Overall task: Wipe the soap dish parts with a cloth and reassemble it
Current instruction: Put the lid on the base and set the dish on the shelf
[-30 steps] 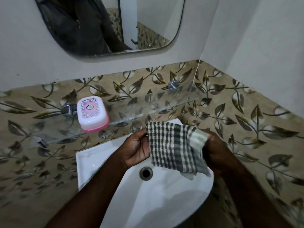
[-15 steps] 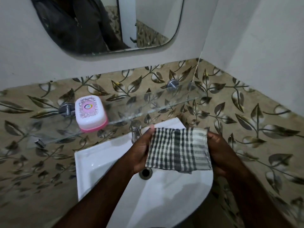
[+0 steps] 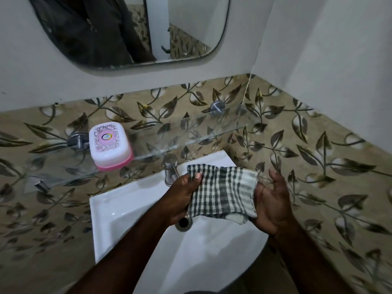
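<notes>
— Where is the soap dish (image 3: 110, 143) now?

— On the glass shelf (image 3: 191, 132), at ten o'clock from the hands. It is closed, the white lid on the pink base. Nobody touches it.

— What stands between it and the hands?

— The tap (image 3: 170, 168). It stands under the front edge of the shelf, at eleven o'clock from the left hand (image 3: 182, 198), very near the knuckles. The shelf itself reaches out over the back of the white washbasin (image 3: 110, 209). The drain hole (image 3: 183, 222) shows at six o'clock, just below that hand.

— And the hands?

— The left hand grasps the checked cloth (image 3: 222, 192), with the thumb pressed on its upper left corner. The right hand (image 3: 271, 204) is released: the fingers are spread and almost straight, and the right edge of the cloth only lies against the palm.

— Was it so a moment ago?

— No. Half a second ago the right hand held that edge and the cloth was stretched flat between both hands. Now its lower right corner sags. The soap dish has not moved.

— Count for me, please.

— One soap dish, one cloth, two hands, one tap, one drain hole. Two round metal brackets (image 3: 217, 107) carry the shelf. One mirror (image 3: 127, 28) hangs at twelve o'clock on the wall.
</notes>
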Demonstrator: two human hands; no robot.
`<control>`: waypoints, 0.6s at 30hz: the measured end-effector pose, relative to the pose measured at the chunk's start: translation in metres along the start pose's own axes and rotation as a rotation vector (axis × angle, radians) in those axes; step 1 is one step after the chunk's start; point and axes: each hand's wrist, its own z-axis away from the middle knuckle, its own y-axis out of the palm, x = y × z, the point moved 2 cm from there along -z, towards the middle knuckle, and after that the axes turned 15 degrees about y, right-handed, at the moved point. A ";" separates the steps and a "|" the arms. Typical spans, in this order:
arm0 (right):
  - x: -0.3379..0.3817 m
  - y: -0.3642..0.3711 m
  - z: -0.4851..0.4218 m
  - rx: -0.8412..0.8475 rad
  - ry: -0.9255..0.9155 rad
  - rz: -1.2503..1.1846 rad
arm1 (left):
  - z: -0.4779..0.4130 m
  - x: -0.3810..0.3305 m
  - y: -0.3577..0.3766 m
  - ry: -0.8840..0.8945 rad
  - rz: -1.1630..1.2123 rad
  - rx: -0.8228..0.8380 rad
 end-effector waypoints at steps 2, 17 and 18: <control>-0.005 0.006 -0.002 -0.083 -0.027 0.187 | -0.001 -0.002 -0.005 0.014 0.039 -0.002; -0.003 0.043 -0.013 -0.321 -0.153 0.786 | 0.013 0.028 0.018 -0.211 0.024 0.038; -0.007 0.045 -0.015 -0.308 -0.155 0.799 | 0.013 0.029 0.022 -0.198 0.160 0.043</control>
